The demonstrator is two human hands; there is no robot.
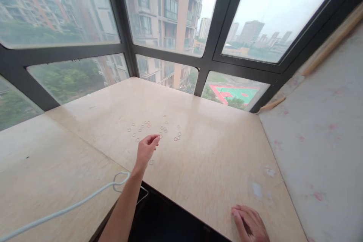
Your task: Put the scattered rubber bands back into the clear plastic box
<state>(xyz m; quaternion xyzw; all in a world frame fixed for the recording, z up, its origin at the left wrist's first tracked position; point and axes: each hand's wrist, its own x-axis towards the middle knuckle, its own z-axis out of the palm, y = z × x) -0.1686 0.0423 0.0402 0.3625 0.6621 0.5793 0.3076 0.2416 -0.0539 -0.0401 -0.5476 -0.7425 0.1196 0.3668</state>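
Note:
My left hand [148, 147] reaches over the pale stone windowsill [215, 151]. Its thumb and index finger are pinched on a thin ring [161, 136] that shows at the fingertips. Around it lie several more thin rings, mostly pale or grey, such as one ring [178, 126] to the right. Two are red: one red ring [149, 126] beyond the hand and another red ring [175, 139] to its right. A single ring [151, 162] lies closer, beside the wrist. At the lower right my right hand [250, 224] rests on the sill, fingers curled together and thumb against them, with nothing visible inside.
A white cable [65, 211] runs across the left of the sill and loops near my left forearm. Below the front edge is a dark recess [167, 219]. Dark window frames [167, 57] border the back; a floral wall [317, 151] stands at right.

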